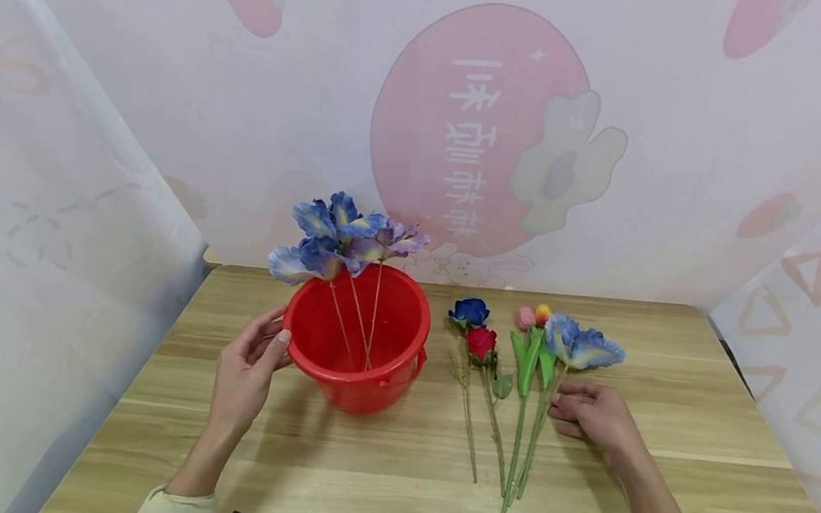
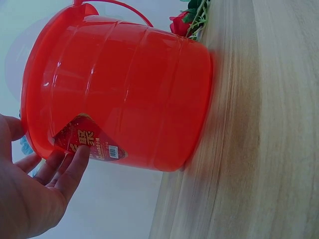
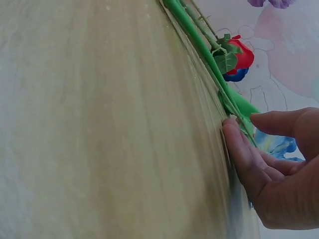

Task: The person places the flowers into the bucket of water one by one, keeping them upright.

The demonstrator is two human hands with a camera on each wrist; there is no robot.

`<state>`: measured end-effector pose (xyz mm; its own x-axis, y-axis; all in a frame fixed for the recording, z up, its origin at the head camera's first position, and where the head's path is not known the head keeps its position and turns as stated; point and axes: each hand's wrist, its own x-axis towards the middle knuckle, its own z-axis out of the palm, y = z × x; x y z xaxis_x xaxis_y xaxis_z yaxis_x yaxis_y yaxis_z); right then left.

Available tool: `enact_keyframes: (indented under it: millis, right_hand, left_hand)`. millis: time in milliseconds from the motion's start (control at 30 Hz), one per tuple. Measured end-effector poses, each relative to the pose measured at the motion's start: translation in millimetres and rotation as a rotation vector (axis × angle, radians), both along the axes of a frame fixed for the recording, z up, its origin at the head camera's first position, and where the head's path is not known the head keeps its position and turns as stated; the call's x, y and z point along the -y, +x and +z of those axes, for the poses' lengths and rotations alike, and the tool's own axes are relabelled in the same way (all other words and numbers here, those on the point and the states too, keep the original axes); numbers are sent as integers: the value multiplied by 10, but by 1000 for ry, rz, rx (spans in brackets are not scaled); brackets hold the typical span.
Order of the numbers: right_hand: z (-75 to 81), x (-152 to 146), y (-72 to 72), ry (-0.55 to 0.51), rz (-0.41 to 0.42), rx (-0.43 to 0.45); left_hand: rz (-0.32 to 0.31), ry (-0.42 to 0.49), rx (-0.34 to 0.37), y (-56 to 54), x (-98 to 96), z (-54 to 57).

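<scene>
A red bucket (image 1: 370,383) stands on the table with blue and purple artificial irises (image 1: 339,238) leaning inside it. My left hand (image 2: 35,189) holds the bucket's rim at the left, thumb at the lip and fingers against the outer wall beside a dark red label (image 2: 89,139). On the right, my right hand (image 1: 598,415) is at the stem of a blue iris (image 1: 582,345) lying on the table. In the right wrist view, thumb and fingers (image 3: 244,149) stand apart on either side of the stem.
Left of that iris lie tulips (image 1: 529,356) with pink and orange-yellow heads. A red rose (image 1: 481,342) and a blue rose (image 1: 469,311) lie between them and the bucket. A printed cloth backdrop (image 1: 323,78) rises behind the wooden table (image 1: 375,490).
</scene>
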<state>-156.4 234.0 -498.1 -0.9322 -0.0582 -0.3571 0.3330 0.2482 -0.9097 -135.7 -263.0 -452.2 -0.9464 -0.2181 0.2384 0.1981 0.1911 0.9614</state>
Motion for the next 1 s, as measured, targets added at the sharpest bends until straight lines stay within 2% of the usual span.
enact_keyframes:
  millis: [500,767,1000]
  right_hand:
    - [-35,21,5,-9,-27,-25]
    - [-54,48,-9,-45,-71,-35]
    - [-8,57,-20,-60,-116,-60]
  left_hand:
    - [-2,5,-5,-4,4,-3]
    - [-2,6,0,-7,3,-3]
    - [-1,13,-2,-11,11,-11]
